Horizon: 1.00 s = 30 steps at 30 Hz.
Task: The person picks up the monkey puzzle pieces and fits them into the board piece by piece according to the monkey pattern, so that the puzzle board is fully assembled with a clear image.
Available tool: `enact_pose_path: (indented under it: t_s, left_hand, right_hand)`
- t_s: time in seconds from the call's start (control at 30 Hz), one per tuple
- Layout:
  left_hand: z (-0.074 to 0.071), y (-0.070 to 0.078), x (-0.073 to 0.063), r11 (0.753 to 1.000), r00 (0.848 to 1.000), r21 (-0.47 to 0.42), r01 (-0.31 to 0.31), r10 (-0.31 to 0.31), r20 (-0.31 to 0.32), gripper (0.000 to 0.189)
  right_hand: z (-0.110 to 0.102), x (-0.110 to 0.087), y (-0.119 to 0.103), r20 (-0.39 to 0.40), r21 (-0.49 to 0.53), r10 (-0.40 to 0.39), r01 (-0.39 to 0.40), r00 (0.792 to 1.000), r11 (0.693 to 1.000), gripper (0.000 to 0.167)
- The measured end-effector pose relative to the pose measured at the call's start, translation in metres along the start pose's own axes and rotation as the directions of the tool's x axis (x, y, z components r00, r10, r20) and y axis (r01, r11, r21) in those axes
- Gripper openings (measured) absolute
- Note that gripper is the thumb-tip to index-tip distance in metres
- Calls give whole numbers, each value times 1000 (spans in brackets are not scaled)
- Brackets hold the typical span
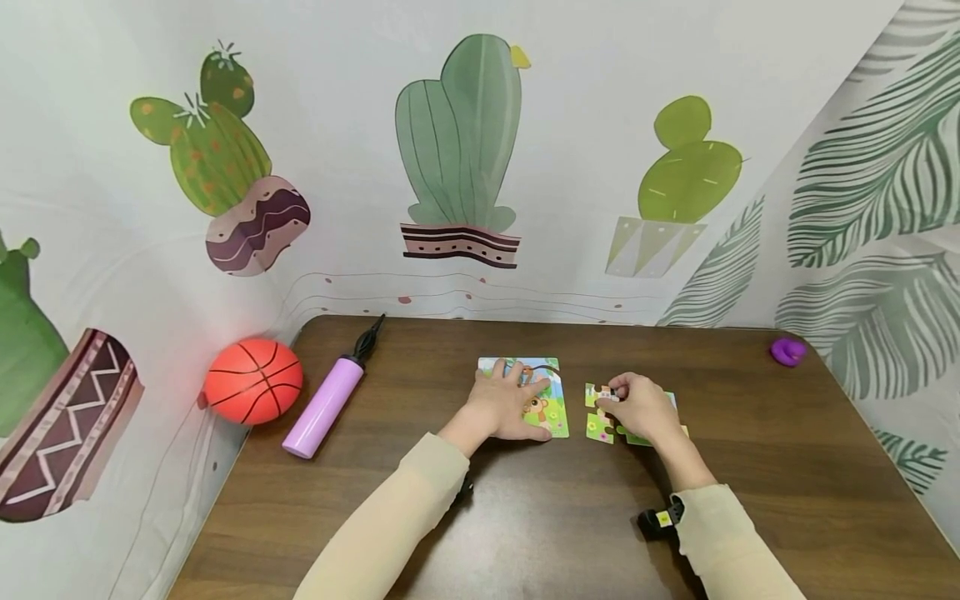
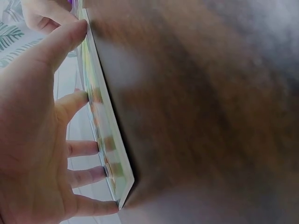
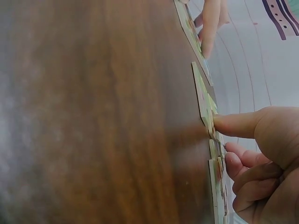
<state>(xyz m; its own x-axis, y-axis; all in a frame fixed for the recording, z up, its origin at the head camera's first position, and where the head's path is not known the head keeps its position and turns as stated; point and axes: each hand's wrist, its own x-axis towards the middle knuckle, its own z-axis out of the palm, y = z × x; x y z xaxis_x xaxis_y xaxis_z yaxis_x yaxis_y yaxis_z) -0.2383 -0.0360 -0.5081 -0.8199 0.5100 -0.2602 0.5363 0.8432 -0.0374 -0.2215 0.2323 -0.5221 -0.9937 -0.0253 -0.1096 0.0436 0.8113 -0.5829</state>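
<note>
My left hand point(image 1: 504, 406) lies with fingers spread over a picture puzzle board point(image 1: 557, 417) showing a cartoon animal. In the left wrist view, its thumb and fingertips rest along the edges of the board point(image 2: 105, 130). Just to the right, my right hand point(image 1: 643, 410) pinches a small jigsaw piece point(image 1: 604, 392) between thumb and forefinger, low over the table. A green jigsaw piece with flowers point(image 1: 598, 427) lies beside that piece. More puzzle pieces point(image 3: 214, 186) lie under the right hand, which partly hides them.
An orange toy basketball point(image 1: 255, 381) sits at the table's left edge. Next to it lies a pink hand pump point(image 1: 326, 408) with a black nozzle. A small purple toy point(image 1: 788, 351) stands at the far right corner. A cactus-print cloth point(image 1: 337, 192) hangs behind the brown table point(image 1: 540, 517).
</note>
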Motion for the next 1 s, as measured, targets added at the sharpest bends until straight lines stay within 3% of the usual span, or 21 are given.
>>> enact_pose_path:
  t_s: [0.63,1.0]
  left_hand:
    - [5,-6,-8,994,998,-101,-32,26,-65,99]
    - [12,-29,-24,985,993,-151,-82,67,-101,93]
  right_hand:
    - [2,-2,1,-31,-38,-54,53,998,998,37]
    - [-1,-3,3,-56,-42,-73,71,996,997,41]
